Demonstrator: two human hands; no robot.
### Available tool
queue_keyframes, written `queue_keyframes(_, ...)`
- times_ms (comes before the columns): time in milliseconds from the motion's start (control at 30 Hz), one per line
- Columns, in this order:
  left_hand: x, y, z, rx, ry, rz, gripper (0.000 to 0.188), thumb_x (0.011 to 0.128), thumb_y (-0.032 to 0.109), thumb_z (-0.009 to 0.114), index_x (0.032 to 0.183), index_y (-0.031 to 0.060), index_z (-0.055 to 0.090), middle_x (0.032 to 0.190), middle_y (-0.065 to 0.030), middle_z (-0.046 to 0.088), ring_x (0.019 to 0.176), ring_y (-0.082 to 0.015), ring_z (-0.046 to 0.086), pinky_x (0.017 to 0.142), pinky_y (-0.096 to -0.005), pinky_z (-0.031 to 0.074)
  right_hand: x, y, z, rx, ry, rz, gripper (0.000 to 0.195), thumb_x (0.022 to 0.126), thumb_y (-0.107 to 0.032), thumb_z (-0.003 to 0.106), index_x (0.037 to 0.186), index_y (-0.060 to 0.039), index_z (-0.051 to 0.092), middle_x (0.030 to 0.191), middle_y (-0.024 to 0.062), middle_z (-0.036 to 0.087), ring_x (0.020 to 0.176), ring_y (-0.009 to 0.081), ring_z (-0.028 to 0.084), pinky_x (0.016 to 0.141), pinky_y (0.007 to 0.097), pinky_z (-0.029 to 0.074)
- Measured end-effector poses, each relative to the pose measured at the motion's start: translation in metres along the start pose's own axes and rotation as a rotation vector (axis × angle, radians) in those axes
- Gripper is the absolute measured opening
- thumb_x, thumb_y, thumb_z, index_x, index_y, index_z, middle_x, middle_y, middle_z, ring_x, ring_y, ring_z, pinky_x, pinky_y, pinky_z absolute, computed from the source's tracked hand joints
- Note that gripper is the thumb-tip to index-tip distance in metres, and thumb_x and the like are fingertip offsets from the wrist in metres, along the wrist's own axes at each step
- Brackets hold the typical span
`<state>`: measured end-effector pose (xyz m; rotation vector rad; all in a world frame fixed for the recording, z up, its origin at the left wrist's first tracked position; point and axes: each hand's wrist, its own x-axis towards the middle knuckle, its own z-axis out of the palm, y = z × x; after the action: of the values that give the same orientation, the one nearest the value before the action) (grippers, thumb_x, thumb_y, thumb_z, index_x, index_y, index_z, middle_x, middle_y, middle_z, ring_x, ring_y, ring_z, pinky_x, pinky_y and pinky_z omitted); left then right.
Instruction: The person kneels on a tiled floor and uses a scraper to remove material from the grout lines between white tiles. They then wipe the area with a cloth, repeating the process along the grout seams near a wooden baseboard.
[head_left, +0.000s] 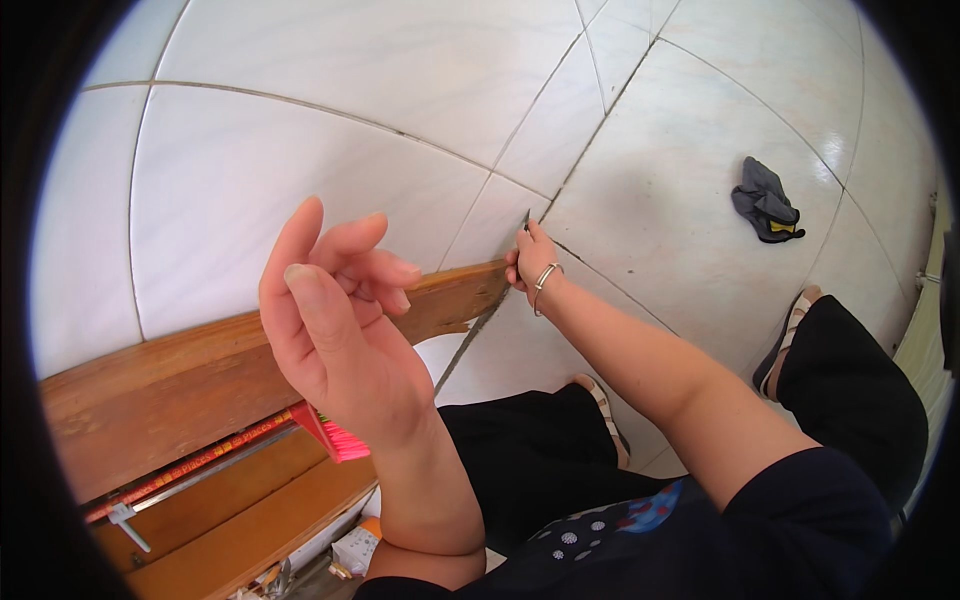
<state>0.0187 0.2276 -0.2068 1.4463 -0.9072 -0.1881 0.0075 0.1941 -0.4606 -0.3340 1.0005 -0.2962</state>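
My left hand (345, 322) is raised in front of the wooden furniture, palm turned up, fingers loosely curled and apart, with nothing in it. Low down by the foot of the tiled wall (315, 187), my right hand (529, 255) is closed around a small dark tool with a pointed tip (527, 217); its kind cannot be told, as the fingers hide most of it. The tip is close to the joint between the wall tiles and the floor tiles. A metal bangle (546, 289) circles my right wrist.
A wooden board (172, 375) of the furniture runs along the wall. A red-wrapped pole (202, 463) and a brush head with pink bristles (346, 441) are beside it. A grey cloth item (765, 201) lies on the tiled floor (660, 247). Assorted small items lie at the bottom.
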Motion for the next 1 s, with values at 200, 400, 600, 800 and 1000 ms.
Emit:
queue_keyframes(200,-0.001,-0.002,0.004,0.044,-0.013,-0.015,0.036,0.097,0.026,0.041,0.116,-0.0025,0.051,0.091,-0.0131,0.065,0.063,-0.011,0.056,0.053,-0.0205,0.038,0.033,-0.017,-0.015,0.023,0.086,-0.021,0.051,0.096,-0.023,0.033,0.144,-0.019,0.017,0.063,0.0035,0.047,0.039,0.0119,0.041,0.033,0.0262,0.029)
queue_keyframes(400,0.001,-0.01,0.006,0.035,-0.029,-0.068,0.035,0.097,0.026,0.042,0.116,-0.002,0.051,0.091,-0.0125,0.065,0.063,-0.0106,0.056,0.053,-0.0206,0.038,0.011,-0.011,-0.002,-0.049,0.092,-0.032,0.051,0.096,-0.023,0.032,0.145,-0.0191,0.017,0.064,0.0036,0.049,0.04,0.0117,0.041,0.037,0.0263,0.03)
queue_keyframes(600,0.003,-0.009,0.002,0.061,-0.023,-0.046,0.036,0.097,0.026,0.042,0.116,-0.002,0.052,0.091,-0.0123,0.065,0.063,-0.0109,0.057,0.053,-0.0206,0.039,0.013,0.009,-0.01,-0.039,0.01,0.04,0.048,0.096,-0.023,0.031,0.143,-0.0202,0.021,0.062,0.0041,0.05,0.038,0.0132,0.042,0.035,0.0292,0.032)
queue_keyframes(800,0.001,-0.008,0.002,0.071,-0.005,-0.057,0.035,0.097,0.026,0.042,0.116,-0.002,0.052,0.091,-0.0124,0.065,0.063,-0.0108,0.057,0.053,-0.0205,0.038,0.029,0.028,-0.011,0.066,0.01,0.101,0.042,0.094,-0.022,0.031,0.136,-0.0227,0.028,0.062,0.0026,0.049,0.039,0.0122,0.042,0.034,0.0243,0.027)
queue_keyframes(1000,0.002,-0.013,-0.009,0.084,-0.008,-0.048,0.036,0.097,0.027,0.042,0.116,-0.0028,0.052,0.091,-0.0127,0.065,0.062,-0.0107,0.057,0.052,-0.0201,0.038,-0.001,0.03,0.0,0.147,-0.056,0.142,0.047,0.094,-0.023,0.032,0.14,-0.0234,0.023,0.062,0.001,0.048,0.04,0.0112,0.04,0.036,0.0242,0.027)
